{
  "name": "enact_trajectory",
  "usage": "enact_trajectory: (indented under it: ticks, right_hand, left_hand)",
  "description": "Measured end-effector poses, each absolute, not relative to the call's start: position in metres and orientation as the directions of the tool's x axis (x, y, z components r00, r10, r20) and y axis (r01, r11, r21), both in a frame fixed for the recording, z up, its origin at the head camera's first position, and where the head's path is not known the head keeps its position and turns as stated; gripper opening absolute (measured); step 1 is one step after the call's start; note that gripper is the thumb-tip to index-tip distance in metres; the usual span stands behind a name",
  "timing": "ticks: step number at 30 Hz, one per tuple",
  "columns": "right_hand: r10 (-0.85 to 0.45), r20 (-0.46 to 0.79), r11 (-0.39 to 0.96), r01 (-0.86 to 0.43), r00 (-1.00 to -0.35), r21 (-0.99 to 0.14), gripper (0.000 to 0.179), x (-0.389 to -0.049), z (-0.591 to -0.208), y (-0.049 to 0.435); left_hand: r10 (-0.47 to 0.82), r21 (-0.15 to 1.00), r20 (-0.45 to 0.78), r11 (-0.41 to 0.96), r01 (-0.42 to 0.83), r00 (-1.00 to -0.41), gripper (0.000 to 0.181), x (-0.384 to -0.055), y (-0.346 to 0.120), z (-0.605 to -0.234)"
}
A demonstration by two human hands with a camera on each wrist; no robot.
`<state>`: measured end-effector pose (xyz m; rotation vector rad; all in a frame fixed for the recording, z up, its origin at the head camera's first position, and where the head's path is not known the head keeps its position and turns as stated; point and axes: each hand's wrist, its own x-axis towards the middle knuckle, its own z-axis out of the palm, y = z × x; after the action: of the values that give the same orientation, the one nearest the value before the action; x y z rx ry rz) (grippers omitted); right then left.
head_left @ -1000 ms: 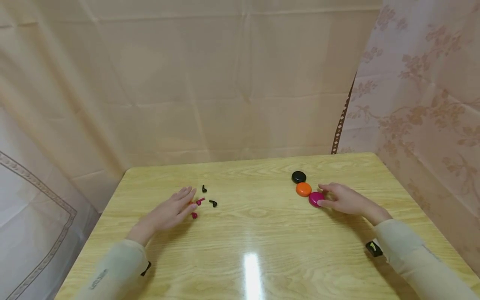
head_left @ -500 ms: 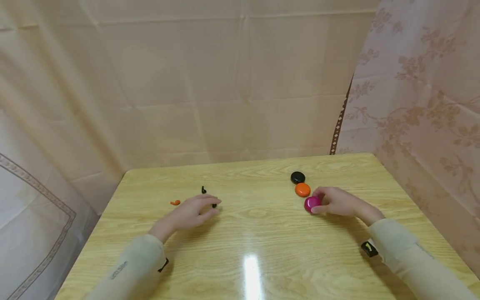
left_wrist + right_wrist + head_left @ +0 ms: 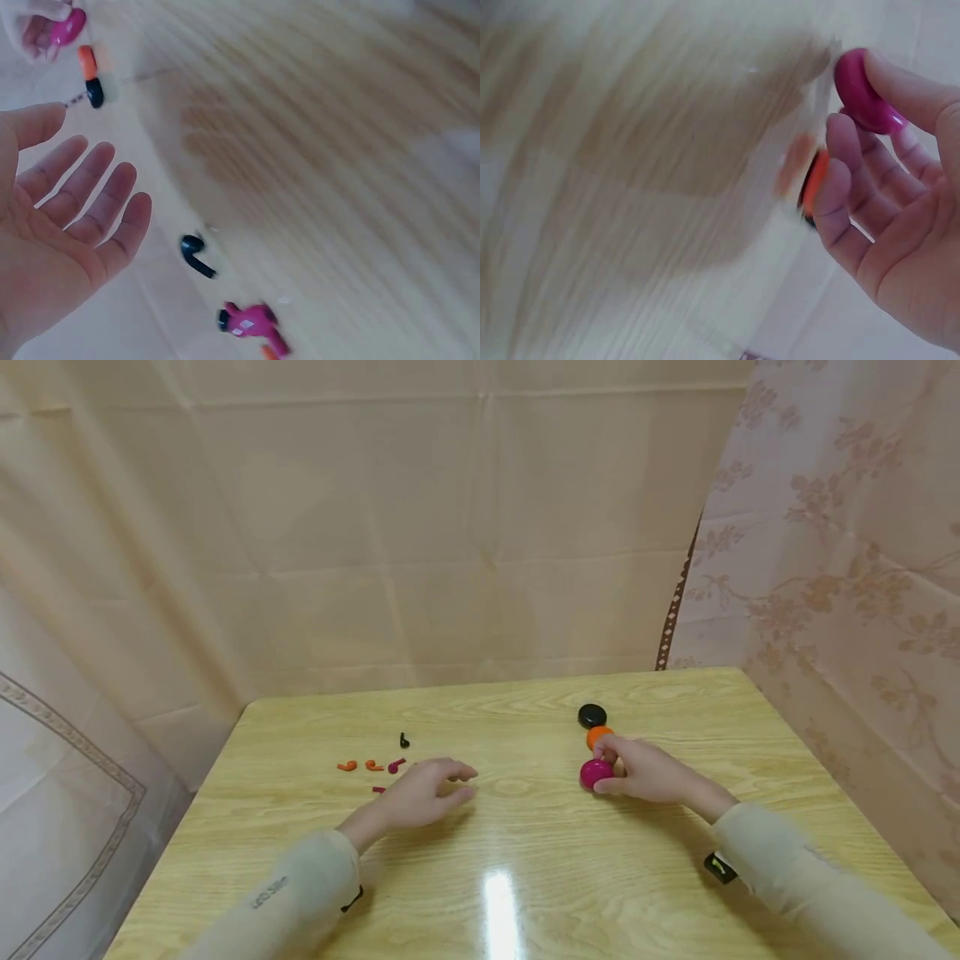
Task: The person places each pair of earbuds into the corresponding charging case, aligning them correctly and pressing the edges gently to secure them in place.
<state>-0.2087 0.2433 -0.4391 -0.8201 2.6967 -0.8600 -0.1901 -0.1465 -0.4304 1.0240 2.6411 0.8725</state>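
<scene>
Fingers and thumb of the right hand [image 3: 652,774] pinch the magenta round case [image 3: 597,775] at its edge, thumb on the near side — probably the steadiest hold on a smooth, glossy disc. Just beyond, the orange round case [image 3: 597,735] and black round case [image 3: 592,716] touch, which likely keeps them as one group at the right. The left hand [image 3: 420,795] holds nothing, fingers loosely spread, and partly hides the stemmed earbuds. Orange earbuds [image 3: 347,766], magenta earbuds [image 3: 395,767] and a black earbud [image 3: 404,741] lie loose on the left — reachable singly, it seems.
</scene>
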Motion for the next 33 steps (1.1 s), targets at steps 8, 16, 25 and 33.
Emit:
enact_trajectory:
  ticks: [8,16,25,33]
  right_hand:
    - [-0.578,0.064,0.586,-0.468,-0.814,-0.662,0.036,-0.207,-0.433,0.213]
    - [-0.567,0.109,0.507,-0.450,-0.817,-0.735,0.036,-0.210,-0.418,0.182]
    - [-0.596,0.088,0.424,-0.406,-0.798,-0.810,0.036,-0.201,-0.417,0.154]
    - [-0.589,0.086,0.413,-0.390,-0.804,-0.823,0.035,-0.199,-0.410,0.145]
  left_hand:
    - [0.616,0.660,-0.019,0.600,0.453,-0.787,0.040,-0.195,-0.130,-0.426]
    - [0.612,0.723,-0.008,0.549,0.418,-0.791,0.044,-0.194,-0.113,-0.426]
    - [0.602,0.811,0.012,0.461,0.360,-0.798,0.036,-0.190,-0.098,-0.423]
    - [0.575,0.858,0.071,0.382,0.344,-0.815,0.031,-0.189,-0.101,-0.425]
